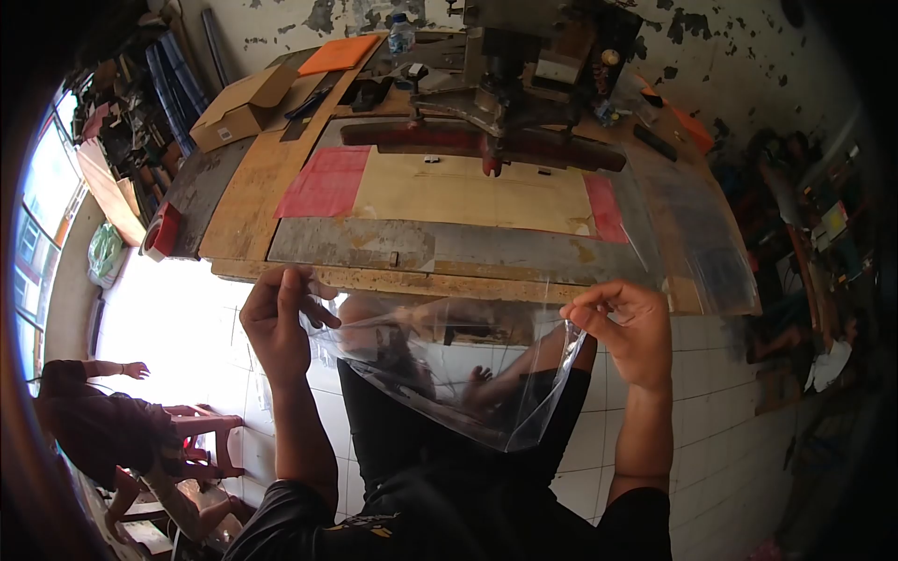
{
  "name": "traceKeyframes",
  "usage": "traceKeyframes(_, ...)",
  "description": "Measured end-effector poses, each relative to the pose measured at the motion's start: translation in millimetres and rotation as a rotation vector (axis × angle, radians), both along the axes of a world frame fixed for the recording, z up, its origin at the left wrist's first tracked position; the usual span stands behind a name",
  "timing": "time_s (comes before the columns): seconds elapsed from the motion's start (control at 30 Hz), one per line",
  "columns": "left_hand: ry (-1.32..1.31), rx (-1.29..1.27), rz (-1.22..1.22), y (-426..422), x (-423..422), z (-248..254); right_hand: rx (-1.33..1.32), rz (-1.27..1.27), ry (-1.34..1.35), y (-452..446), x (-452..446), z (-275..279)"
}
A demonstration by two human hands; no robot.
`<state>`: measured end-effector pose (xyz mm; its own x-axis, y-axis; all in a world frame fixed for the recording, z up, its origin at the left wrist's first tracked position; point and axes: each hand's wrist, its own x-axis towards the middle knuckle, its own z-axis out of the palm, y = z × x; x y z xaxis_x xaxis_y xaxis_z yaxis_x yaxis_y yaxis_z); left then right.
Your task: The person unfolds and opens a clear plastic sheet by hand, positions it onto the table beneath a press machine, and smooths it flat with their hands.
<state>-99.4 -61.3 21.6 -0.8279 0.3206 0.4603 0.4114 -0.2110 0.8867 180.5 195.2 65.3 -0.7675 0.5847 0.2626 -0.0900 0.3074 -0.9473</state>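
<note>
A clear plastic sheet (449, 374) hangs between my two hands, in front of the bench and above my lap. My left hand (282, 313) pinches its upper left corner between thumb and fingers. At the opposite corner, my right hand (622, 323) grips the edge, where the plastic bunches into a fold. Beyond the hands, a yellow sheet with pink ends (468, 190) lies on the grey bed of a machine. Over its far edge stands a dark metal press head (491, 122) with a long bar.
On the wooden bench (238, 201) stand a cardboard box (245, 107), an orange folder (339, 54) and a water bottle (400, 34). A red tape dispenser (162, 232) sits at the left edge. Clear sheets (720, 271) overhang the right corner. Another person (103, 421) is at lower left near a stool (213, 439).
</note>
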Motion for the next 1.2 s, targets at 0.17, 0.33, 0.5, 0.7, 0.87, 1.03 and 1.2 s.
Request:
traceKeyframes(0.17,-0.004,-0.002,0.017,-3,0,0,-0.021,0.002,0.002,-5,-3,5)
traceKeyframes(0.33,-0.023,0.042,-0.039,-9,-3,-4,0.006,-0.019,-0.024,-5,-6,5)
traceKeyframes(0.5,-0.019,0.059,-0.041,-12,-4,-5,-0.032,-0.016,-0.008,-6,-10,4)
traceKeyframes(0.7,-0.031,0.100,-0.030,-16,-3,-5,-0.085,-0.007,0.013,-8,-15,7)
traceKeyframes(0.87,-0.033,0.110,-0.006,-17,-1,-3,-0.050,-0.012,0.011,-8,-18,9)
traceKeyframes(1.03,-0.027,0.087,0.005,-16,1,2,-0.021,-0.042,0.028,-9,-18,9)
traceKeyframes(1.2,-0.022,0.069,0.025,-10,5,3,-0.004,-0.060,0.060,-6,-13,4)
